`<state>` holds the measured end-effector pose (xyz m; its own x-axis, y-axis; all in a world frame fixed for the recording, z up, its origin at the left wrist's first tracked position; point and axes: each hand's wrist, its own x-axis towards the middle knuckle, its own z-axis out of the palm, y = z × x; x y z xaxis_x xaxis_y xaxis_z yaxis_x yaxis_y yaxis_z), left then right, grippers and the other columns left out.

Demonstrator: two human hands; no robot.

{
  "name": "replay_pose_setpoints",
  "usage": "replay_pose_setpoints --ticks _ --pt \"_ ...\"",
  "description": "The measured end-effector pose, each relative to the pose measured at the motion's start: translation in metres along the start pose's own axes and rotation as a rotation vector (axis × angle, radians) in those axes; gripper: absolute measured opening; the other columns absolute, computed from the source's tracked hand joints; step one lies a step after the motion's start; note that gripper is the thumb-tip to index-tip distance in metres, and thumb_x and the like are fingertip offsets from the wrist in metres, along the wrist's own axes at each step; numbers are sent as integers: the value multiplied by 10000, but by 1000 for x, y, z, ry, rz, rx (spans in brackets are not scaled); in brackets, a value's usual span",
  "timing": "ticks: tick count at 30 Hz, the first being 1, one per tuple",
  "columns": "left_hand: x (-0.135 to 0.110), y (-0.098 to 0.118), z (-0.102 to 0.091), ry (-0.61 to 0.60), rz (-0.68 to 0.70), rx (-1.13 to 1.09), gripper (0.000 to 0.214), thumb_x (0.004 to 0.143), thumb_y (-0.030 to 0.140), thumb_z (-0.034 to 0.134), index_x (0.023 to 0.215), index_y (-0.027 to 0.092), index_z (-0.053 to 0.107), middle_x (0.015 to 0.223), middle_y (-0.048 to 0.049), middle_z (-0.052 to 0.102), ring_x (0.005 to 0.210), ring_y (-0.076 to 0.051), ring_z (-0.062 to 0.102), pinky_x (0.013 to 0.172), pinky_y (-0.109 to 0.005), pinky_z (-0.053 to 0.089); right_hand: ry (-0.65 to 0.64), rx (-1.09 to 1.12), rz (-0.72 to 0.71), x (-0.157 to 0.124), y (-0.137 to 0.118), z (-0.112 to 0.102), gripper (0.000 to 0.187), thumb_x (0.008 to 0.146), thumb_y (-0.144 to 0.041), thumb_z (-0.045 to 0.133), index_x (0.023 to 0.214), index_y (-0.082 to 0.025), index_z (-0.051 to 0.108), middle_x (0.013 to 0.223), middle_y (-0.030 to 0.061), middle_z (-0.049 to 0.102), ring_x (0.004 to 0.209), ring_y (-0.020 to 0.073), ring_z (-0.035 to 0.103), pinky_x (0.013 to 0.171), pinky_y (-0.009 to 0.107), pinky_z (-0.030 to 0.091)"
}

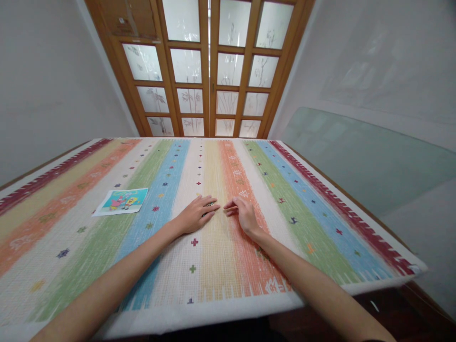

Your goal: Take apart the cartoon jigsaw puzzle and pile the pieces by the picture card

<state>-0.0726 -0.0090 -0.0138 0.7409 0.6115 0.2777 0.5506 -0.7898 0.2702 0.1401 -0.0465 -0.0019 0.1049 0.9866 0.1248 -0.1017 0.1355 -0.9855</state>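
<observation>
My left hand (198, 214) rests palm down on the striped tablecloth (217, 256), its fingers stretched to the right and slightly apart. Small greenish, patterned bits (211, 204) show between and under those fingers; their kind is too hidden to tell. Just across a narrow gap, my right hand (245, 216) is curled, with thumb and fingertips brought close together and pointing left. Whatever is in that pinch, if anything, cannot be made out. To the left lies a printed cartoon picture card (121, 202), flat on the cloth and apart from both hands.
The table's near edge (213, 311) runs in front of my body. Wooden double doors with frosted panes (210, 85) stand beyond the far edge. A pale glass panel (363, 156) is by the right wall, and another wall (46, 85) rises at left.
</observation>
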Motion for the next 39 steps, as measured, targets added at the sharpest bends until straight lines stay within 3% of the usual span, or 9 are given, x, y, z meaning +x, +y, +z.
replay_pose_setpoints --ticks 8,24,31,36,39 --pt "-6 -23 -6 52 -46 0 401 1056 331 377 1331 230 651 1450 -86 581 1383 -243 495 1173 -472 379 -13 -3 15 0 0 -1 484 819 -620 597 628 -179 650 648 60 690 529 162 638 520 274 525" --pt "-28 -99 -31 218 -466 130 435 993 367 379 1223 194 704 1362 -116 640 1300 -317 561 1122 -522 429 -27 -5 11 0 0 -2 475 810 -609 593 607 -183 644 614 48 672 521 161 631 518 272 517" --pt "-31 -101 -31 221 -477 138 409 985 385 401 1194 212 708 1297 -109 673 1254 -302 578 1107 -499 434 -31 -16 7 0 2 -1 461 808 -592 592 602 -183 640 591 49 674 497 155 615 506 267 510" --pt "-33 -97 -32 210 -443 137 458 984 414 425 1341 201 616 1376 -114 613 1265 -292 557 1115 -494 416 -35 -14 4 0 2 -1 449 805 -584 587 605 -186 643 591 52 675 497 159 618 499 272 511" --pt "-33 -95 -32 200 -434 136 435 993 425 412 1287 209 650 1363 -111 615 1275 -293 550 1129 -495 401 -38 -16 7 0 1 -1 446 801 -587 591 612 -187 640 599 50 674 498 161 622 499 274 512"
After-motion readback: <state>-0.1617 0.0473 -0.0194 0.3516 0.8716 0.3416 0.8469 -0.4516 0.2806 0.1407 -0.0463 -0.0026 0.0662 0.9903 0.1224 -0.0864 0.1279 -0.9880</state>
